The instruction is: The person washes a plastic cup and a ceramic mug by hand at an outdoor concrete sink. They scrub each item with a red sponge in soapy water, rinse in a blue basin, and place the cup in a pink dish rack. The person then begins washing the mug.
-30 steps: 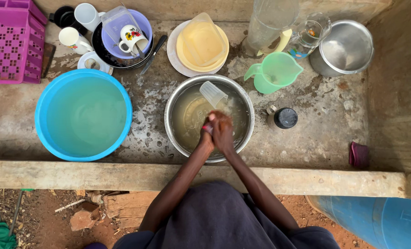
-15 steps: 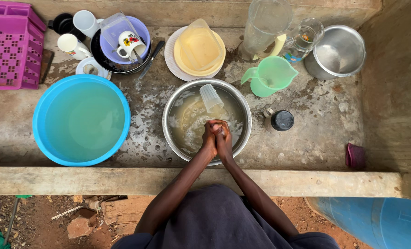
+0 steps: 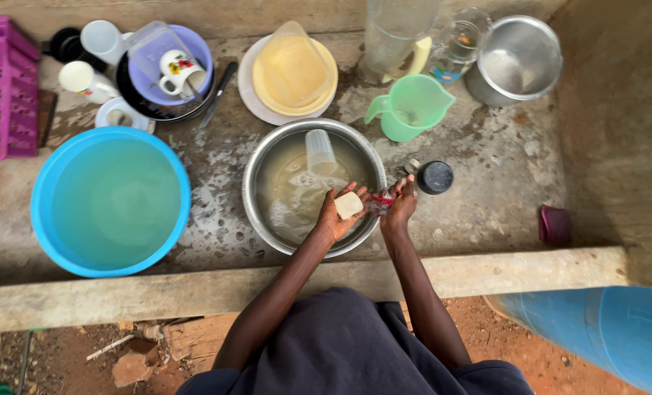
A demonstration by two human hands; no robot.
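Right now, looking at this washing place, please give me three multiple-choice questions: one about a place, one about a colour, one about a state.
1. Where does the clear plastic cup lie?
A. in the metal basin
B. in the blue basin
C. on the yellow plates

2. What colour is the jug behind the metal basin?
A. red
B. green
C. black

3. What does the left hand hold?
A. nothing
B. a knife
C. a pale bar of soap

Answers: 1 A, the cup lies in the soapy water; 2 B, the jug is light green; 3 C, the soap rests in the open palm, beside the right hand.
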